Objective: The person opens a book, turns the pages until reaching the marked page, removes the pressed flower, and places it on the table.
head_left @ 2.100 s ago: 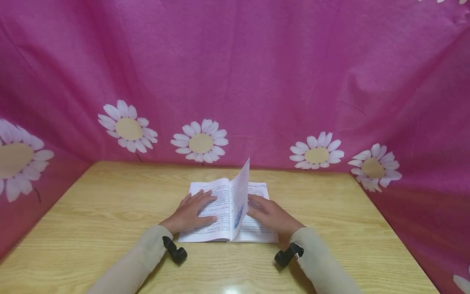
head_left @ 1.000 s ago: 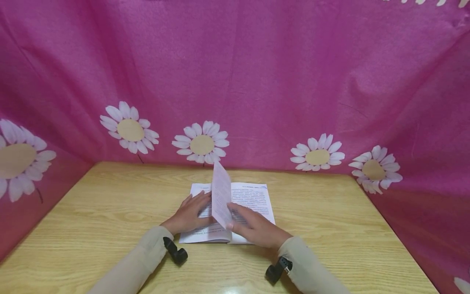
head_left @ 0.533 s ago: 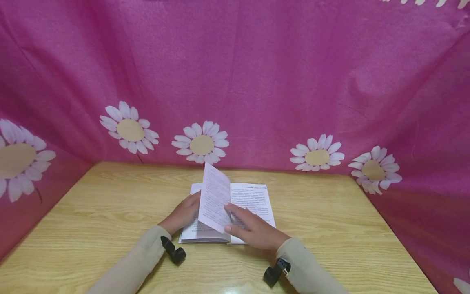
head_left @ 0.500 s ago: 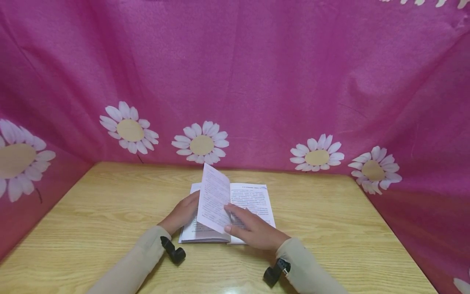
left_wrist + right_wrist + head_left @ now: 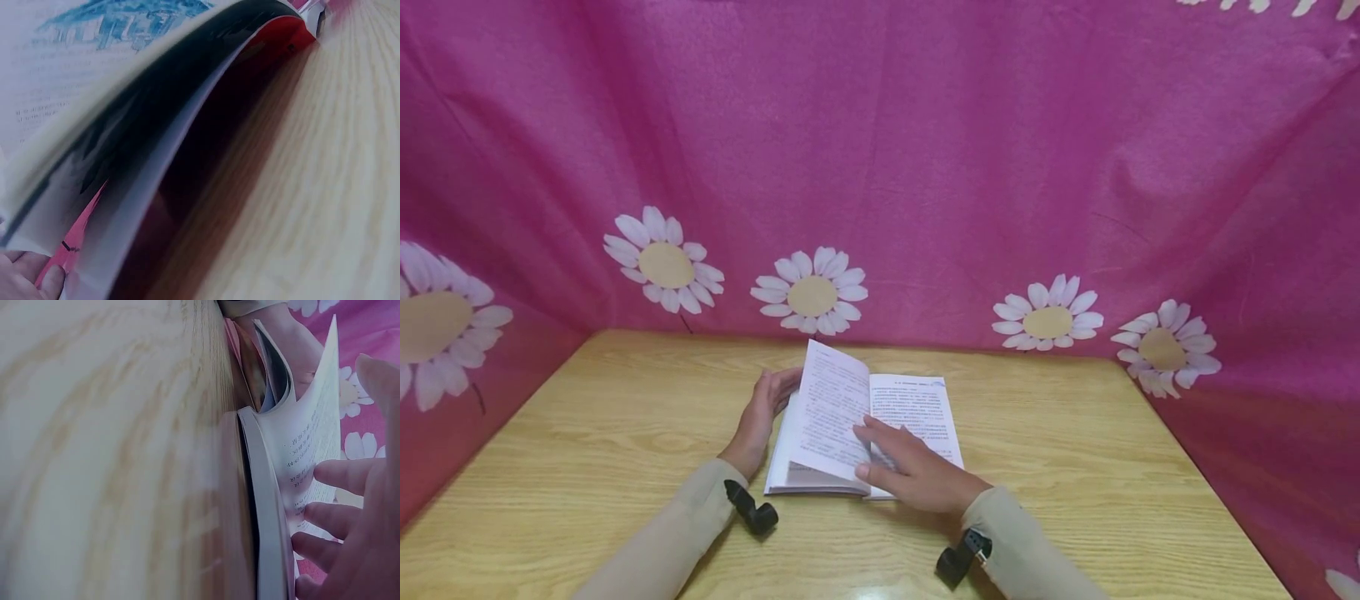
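An open book (image 5: pixel 917 408) with printed text lies on the table, one leaf (image 5: pixel 835 408) standing tilted over its left side. My right hand (image 5: pixel 925 471) is over the middle of the book; in the right wrist view its spread fingers (image 5: pixel 340 478) are at the printed leaf. My left hand (image 5: pixel 760 417) stands at the book's left edge, its fingertips hidden behind the leaf. The left wrist view shows curved pages (image 5: pixel 125 131) with a blue picture, a red inner surface (image 5: pixel 284 40) beneath, and part of a hand (image 5: pixel 31 275) at lower left.
The light wood-grain table (image 5: pixel 1060 433) extends around the book on every side. A magenta cloth (image 5: pixel 925 167) with white flowers hangs behind and along the sides. Black wrist cameras (image 5: pixel 760 517) sit on both sleeves.
A leaf has swung from the right over to the left side and tilted lower. My left hand has slid from the left page out to the book's edge. The right hand has moved left.
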Motion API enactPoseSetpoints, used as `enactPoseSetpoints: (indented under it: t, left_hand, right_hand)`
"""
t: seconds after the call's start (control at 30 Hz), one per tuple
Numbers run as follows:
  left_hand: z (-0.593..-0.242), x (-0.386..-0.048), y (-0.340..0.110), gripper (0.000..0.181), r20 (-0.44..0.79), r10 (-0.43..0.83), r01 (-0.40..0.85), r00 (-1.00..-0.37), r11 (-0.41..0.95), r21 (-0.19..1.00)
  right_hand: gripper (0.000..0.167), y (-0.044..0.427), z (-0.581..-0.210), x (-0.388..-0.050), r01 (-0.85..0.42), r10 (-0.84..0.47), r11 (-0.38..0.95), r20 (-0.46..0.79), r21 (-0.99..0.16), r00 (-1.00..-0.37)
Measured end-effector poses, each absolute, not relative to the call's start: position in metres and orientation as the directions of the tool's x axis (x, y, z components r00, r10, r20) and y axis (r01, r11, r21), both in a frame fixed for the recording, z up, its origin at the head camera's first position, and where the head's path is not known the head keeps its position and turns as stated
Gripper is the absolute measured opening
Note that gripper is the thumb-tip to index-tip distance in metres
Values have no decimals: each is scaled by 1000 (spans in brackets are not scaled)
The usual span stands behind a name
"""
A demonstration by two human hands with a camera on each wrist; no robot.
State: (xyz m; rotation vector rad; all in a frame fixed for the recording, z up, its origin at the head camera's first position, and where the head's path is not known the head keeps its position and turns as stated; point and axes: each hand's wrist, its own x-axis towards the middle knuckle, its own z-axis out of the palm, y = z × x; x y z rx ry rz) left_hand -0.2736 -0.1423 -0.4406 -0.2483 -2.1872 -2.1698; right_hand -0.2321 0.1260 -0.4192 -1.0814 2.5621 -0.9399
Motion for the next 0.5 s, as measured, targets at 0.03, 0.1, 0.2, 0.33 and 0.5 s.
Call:
enactPoseSetpoints:
  t: [0.03, 0.1, 0.2, 0.33, 0.5]
  left_hand:
    - [-440, -274, -142, 78, 147, 74, 148, -986, 1, 989]
    - [-439, -273, -142, 79, 142, 66, 143, -988, 4, 990]
    - [-439, -273, -142, 81, 131, 61, 132, -990, 16, 991]
    - [-439, -273, -142, 83, 122, 50, 123, -991, 11, 992]
    - [-439, -274, -142, 82, 124, 32, 124, -992, -3, 992]
  right_hand:
    - [65, 126, -419, -232, -572, -703, 531, 53, -625, -709]
    - [65, 125, -420, -231, -578, -706, 532, 54, -619, -707]
    - [64, 124, -420, -231, -579, -706, 536, 51, -614, -707]
    - [64, 124, -421, -230, -577, -702, 549, 41, -605, -711]
    - [64, 123, -421, -229, -573, -693, 569, 31, -590, -720]
